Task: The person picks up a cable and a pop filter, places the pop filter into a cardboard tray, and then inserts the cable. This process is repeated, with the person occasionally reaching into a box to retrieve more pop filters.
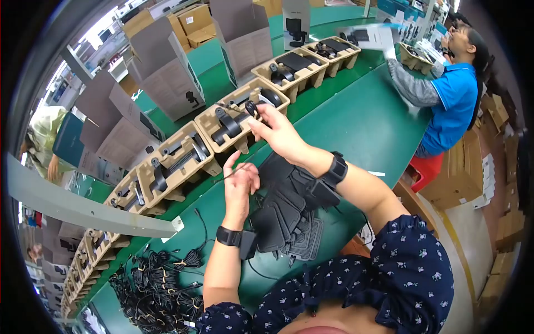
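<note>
My right hand (278,133) pinches a small coil of black cable (252,108) over a brown moulded pulp tray (203,131). In that tray lie black parts, among them a clamp-like black piece (227,121). My left hand (240,181) is just in front of the tray's near edge, index finger pointing up and the other fingers curled around a thin dark strand (225,177); its kind is unclear. Below my hands, flat black pads (278,217) lie heaped on the green table. A tangle of tied black cables (161,289) is by my left forearm.
Further pulp trays (178,161) with black parts form a row along a green conveyor. Open printed boxes (167,72) stand behind them. A grey metal bar (100,206) crosses at left. At right, a co-worker in a blue shirt (459,97) handles a box (372,36).
</note>
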The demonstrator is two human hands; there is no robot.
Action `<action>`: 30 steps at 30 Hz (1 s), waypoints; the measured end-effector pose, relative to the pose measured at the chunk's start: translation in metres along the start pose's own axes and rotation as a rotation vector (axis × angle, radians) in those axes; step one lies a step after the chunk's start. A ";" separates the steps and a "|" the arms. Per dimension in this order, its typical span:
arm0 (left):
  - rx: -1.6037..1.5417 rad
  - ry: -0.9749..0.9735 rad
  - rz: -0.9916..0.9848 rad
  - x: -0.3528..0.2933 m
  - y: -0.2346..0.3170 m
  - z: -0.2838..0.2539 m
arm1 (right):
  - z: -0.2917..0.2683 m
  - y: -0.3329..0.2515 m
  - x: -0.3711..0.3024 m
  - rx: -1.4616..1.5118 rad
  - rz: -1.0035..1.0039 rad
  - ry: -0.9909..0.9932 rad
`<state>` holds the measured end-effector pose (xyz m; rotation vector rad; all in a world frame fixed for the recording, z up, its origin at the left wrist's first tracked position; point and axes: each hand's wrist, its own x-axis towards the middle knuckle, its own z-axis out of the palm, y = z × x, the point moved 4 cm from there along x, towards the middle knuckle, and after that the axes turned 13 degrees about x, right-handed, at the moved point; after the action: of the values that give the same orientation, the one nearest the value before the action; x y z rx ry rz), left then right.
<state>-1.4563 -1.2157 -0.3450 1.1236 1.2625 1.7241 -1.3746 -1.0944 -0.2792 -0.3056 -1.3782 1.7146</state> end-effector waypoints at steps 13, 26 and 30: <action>-0.194 0.025 -0.140 -0.007 -0.012 -0.021 | 0.045 -0.003 -0.067 -0.803 -0.204 -0.601; 0.145 0.261 -0.129 -0.009 -0.021 -0.053 | -0.042 -0.077 -0.001 -0.980 -0.219 0.007; 0.169 0.234 -0.156 -0.008 -0.036 -0.053 | -0.081 -0.092 0.049 -1.216 -0.343 0.233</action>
<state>-1.5006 -1.2314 -0.3895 0.9074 1.6206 1.6926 -1.3051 -1.0048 -0.2111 -0.8300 -1.9943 0.3794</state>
